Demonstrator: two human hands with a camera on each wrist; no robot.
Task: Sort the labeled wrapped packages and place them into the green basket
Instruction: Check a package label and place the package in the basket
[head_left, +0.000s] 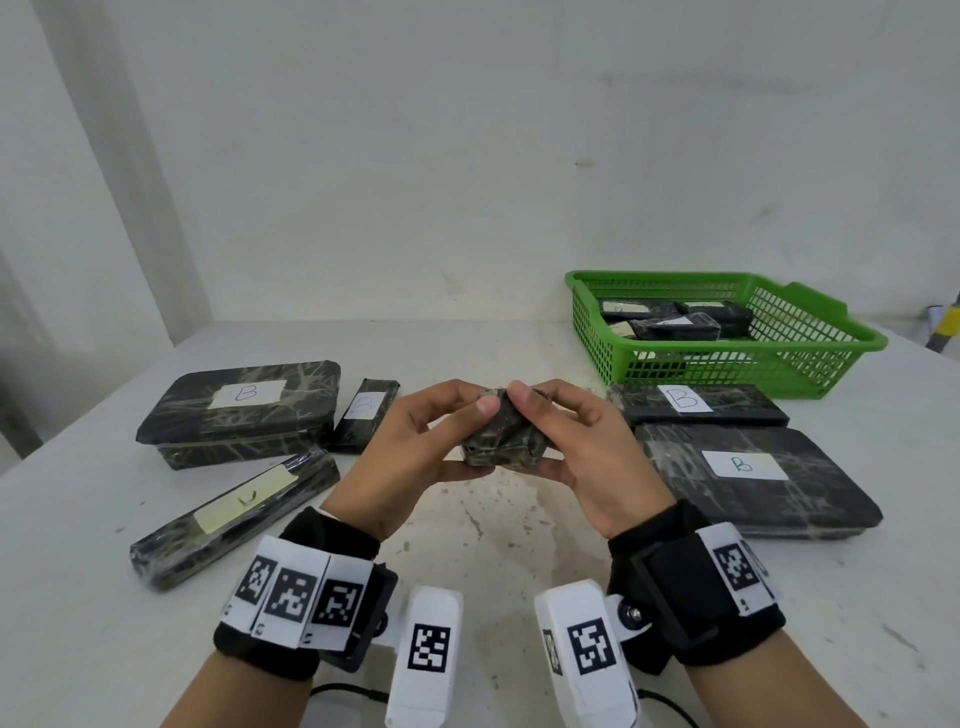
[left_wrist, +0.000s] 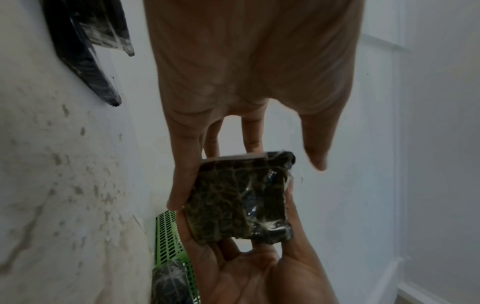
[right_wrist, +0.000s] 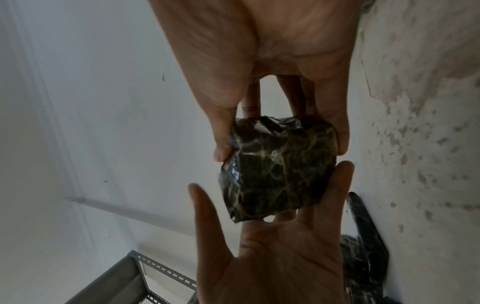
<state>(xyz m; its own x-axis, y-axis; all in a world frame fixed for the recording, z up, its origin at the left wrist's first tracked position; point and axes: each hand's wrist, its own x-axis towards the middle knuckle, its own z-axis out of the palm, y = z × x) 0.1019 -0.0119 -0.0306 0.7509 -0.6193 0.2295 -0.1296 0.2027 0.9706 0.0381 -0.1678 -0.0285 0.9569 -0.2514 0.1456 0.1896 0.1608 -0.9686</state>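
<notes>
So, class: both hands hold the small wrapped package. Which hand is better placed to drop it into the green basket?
Likely the right hand: the green basket sits on its side, while the left hand would have to cross over. Both already hold the small package.

Both hands are holding a small package up over the middle of the table, the left hand on its left, the right hand on its right. Three packages are lying to the left, two to the right. The basket is sitting behind those two, with more packages inside.
</notes>
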